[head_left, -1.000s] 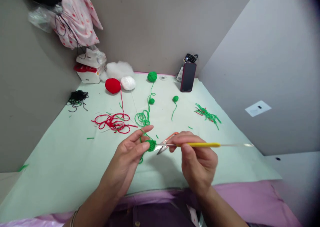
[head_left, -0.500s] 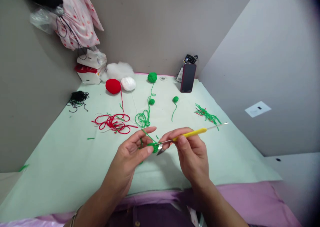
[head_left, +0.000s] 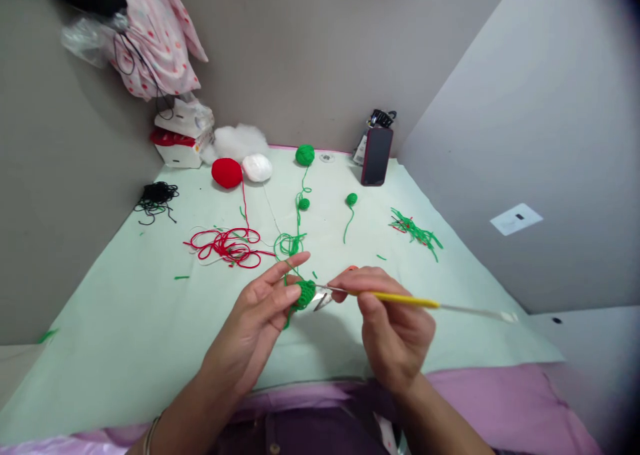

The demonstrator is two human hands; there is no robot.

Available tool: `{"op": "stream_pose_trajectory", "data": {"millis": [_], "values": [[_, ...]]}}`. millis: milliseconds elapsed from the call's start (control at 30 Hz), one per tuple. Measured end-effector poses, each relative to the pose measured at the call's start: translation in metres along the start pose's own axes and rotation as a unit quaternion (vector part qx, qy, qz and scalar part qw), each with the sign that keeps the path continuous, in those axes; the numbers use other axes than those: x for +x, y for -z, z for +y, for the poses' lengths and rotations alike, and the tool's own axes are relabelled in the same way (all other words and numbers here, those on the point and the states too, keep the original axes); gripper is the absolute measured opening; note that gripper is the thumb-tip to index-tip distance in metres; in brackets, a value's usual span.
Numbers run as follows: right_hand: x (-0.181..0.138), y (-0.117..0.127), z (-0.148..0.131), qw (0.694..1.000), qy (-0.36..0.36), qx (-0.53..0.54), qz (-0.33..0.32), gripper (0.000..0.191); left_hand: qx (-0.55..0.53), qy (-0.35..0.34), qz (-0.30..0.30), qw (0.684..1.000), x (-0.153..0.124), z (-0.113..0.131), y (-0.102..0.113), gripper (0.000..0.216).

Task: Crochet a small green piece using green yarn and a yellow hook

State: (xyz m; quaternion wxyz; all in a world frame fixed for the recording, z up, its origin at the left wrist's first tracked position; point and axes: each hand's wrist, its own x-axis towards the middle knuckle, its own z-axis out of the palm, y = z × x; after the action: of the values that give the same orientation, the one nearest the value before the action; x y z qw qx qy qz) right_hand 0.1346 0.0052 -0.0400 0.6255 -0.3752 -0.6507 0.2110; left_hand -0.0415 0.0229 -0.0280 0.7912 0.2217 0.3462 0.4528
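My left hand point(head_left: 270, 301) pinches a small green crochet piece point(head_left: 305, 294) between thumb and fingers, its index finger raised with green yarn point(head_left: 293, 268) running over it. A crochet hook point(head_left: 400, 299) with a yellow handle lies in the closed fingers of my right hand point(head_left: 390, 315). The hook's thin metal tip reaches to the edge of the green piece; whether it is inside a stitch I cannot tell. Partly hidden behind my right fingers, scissors point(head_left: 324, 301) with an orange handle lie on the table.
Loose green yarn point(head_left: 289, 243) leads back to a green ball point(head_left: 305, 155). Red yarn point(head_left: 227, 247) lies tangled left, below red point(head_left: 227, 173) and white balls point(head_left: 257, 167). Small green crocheted pieces point(head_left: 351, 199), green scraps point(head_left: 415, 231), black yarn point(head_left: 157, 198) and a phone point(head_left: 377, 156) also lie or stand around.
My right hand has moved slightly right and down, and the hook now slopes down to the right instead of up. The green piece has turned, showing more of its side.
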Motion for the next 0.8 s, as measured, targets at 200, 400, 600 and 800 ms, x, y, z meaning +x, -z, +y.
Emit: {"op": "stream_pose_trajectory", "data": {"millis": [200, 400, 600, 800], "values": [[0.01, -0.005, -0.002, 0.996, -0.055, 0.055, -0.039, 0.019, 0.073, -0.057, -0.005, 0.996, -0.002, -0.002, -0.004, 0.039], [-0.003, 0.0, -0.003, 0.972, 0.13, -0.172, -0.091, 0.036, 0.033, -0.056, 0.004, 0.998, 0.0, -0.005, -0.007, 0.047], [0.001, 0.0, -0.004, 1.0, -0.007, 0.015, 0.012, 0.023, -0.033, 0.019, -0.027, 0.999, 0.002, -0.003, 0.0, 0.035], [0.007, -0.008, -0.003, 0.994, -0.086, 0.071, -0.02, 0.016, 0.112, -0.07, -0.014, 0.991, -0.003, -0.008, -0.002, 0.032]]}}
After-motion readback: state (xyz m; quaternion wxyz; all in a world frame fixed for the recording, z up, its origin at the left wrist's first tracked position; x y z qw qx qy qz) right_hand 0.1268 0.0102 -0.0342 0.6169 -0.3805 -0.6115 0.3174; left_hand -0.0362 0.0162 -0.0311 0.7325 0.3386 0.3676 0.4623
